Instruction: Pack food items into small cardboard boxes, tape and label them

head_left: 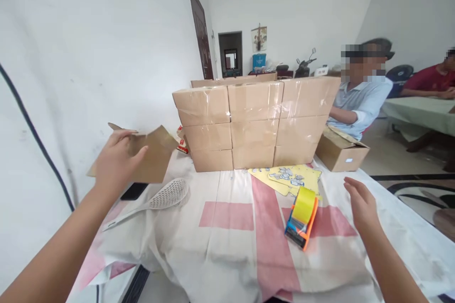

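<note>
On the left, my left hand (119,158) is at an open cardboard box (152,158), its thumb spread away from the fingers. The fingers lie over the box's raised flaps; whether they press on the cardboard I cannot tell. My right hand (362,206) hovers above the right side of the table with fingers outstretched and nothing in it. Left of that hand, a blue and orange tape dispenser (302,218) with a yellow roll lies on the cloth. At the table's back stands a stack of taped cardboard boxes (254,128), in three layers.
A white slotted spoon (168,194) and a dark phone (134,191) lie near the open box. Yellow printed sheets (295,177) rest before the stack. Another box (343,151) stands right of it, near a seated person (369,94). A wall borders the left side.
</note>
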Motion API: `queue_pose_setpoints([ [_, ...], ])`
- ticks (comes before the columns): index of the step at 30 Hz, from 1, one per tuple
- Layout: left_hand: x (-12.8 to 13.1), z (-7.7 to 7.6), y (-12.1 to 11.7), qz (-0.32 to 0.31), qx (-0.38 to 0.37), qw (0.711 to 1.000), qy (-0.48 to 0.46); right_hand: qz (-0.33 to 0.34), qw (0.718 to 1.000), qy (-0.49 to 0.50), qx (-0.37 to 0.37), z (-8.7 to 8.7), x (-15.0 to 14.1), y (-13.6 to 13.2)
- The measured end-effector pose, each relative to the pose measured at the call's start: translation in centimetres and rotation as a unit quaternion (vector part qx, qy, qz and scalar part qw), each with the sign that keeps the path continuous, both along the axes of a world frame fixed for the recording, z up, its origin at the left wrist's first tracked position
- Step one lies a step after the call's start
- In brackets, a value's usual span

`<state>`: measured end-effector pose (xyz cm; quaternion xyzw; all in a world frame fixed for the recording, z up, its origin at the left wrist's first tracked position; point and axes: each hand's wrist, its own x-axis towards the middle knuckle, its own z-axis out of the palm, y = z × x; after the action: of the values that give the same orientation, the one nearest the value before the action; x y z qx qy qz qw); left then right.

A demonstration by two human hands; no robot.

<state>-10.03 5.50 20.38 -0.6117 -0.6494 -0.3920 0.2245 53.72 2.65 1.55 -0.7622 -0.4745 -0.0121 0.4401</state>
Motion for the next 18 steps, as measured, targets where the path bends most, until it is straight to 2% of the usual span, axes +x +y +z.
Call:
queue_pose_setpoints([
  [2, 1.3, -1.0, -2.7, -0.038, 0.071, 0.996, -0.026, 0.06, 0.99, 0.051, 0.113, 1.9, -4.7, -2.1],
  [3, 2.3, -1.5, -3.8, -0.056, 0.09, 0.993, -0.059, 0.12, 0.982, 0.065, 0.129, 2.7, -7.7, -2.7],
  [4, 3.3, -2.0, -4.6, -0.072, 0.098, 0.987, -0.101, 0.218, 0.967, 0.078, 0.103, 3.2, -11.0, -2.9],
  [6, 5.3, -3.0, -5.6, -0.106, 0.082, 0.97, -0.201, 0.39, 0.914, 0.102, 0.037, 3.4, -17.7, -2.3],
  [8, 6.7, -4.3, -6.0, -0.126, 0.06, 0.945, -0.296, 0.504, 0.847, 0.169, -0.027, 2.4, -23.4, -0.4],
  [10, 7.1, -5.6, -6.1, -0.146, 0.066, 0.912, -0.378, 0.556, 0.79, 0.242, -0.09, 0.6, -27.6, 2.0],
  [12, 6.7, -6.9, -5.9, -0.177, 0.096, 0.869, -0.453, 0.588, 0.752, 0.279, -0.105, -1.2, -30.1, 4.6],
  [14, 5.8, -8.0, -5.6, -0.212, 0.118, 0.826, -0.509, 0.609, 0.732, 0.292, -0.095, -2.5, -31.6, 6.8],
  [16, 4.8, -8.8, -5.4, -0.252, 0.113, 0.803, -0.528, 0.626, 0.717, 0.296, -0.076, -3.0, -32.7, 7.8],
  [18, 4.0, -9.1, -5.2, -0.291, 0.109, 0.787, -0.533, 0.638, 0.712, 0.292, -0.045, -3.1, -33.3, 7.7],
])
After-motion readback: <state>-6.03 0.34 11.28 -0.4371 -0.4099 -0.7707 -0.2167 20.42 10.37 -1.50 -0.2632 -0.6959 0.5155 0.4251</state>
